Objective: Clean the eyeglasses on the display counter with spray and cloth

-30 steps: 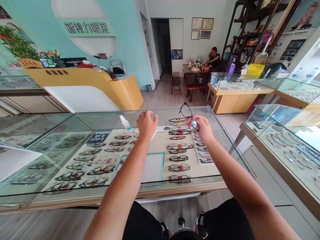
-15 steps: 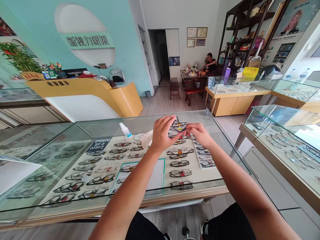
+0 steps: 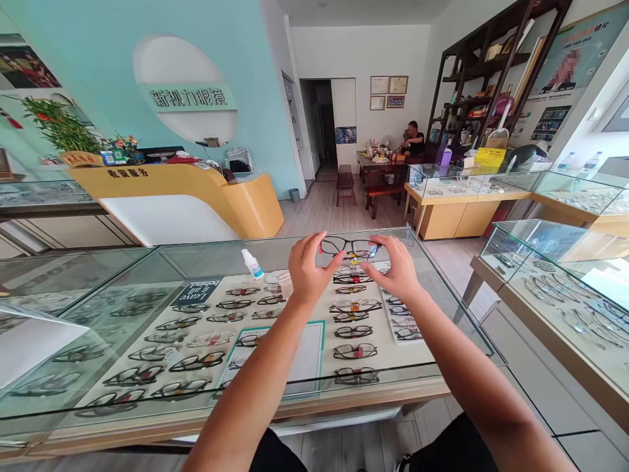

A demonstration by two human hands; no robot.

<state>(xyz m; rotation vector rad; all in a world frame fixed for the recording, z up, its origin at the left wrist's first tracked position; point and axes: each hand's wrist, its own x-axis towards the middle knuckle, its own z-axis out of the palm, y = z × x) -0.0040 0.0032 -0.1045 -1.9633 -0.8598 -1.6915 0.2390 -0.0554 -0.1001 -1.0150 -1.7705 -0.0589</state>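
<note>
Black glasses [image 3: 348,244] with thin rims and two see-through lenses, shaped like soft boxes, are up in the air over the far part of the bench [image 3: 373,402]. I see the left hand [image 3: 314,265] closed on one end and the right hand [image 3: 393,265] closed on the other, both thumbs lower down. Just how the fingertips pinch, I cannot tell.

The bench has a smooth, clear glass top and a flat wood edge. One small white spray bottle [image 3: 252,265] with a blue label stands near my left hand. Under the glass I see one dark blue card [image 3: 196,292] with white letters and one white board [image 3: 308,357] with a green edge, partly hidden by my left arm. Lots of glasses lie in rows; in the middle row [image 3: 354,352], I count six pairs on the side nearest me. Four picture frames [image 3: 398,84] are on the back wall.
</note>
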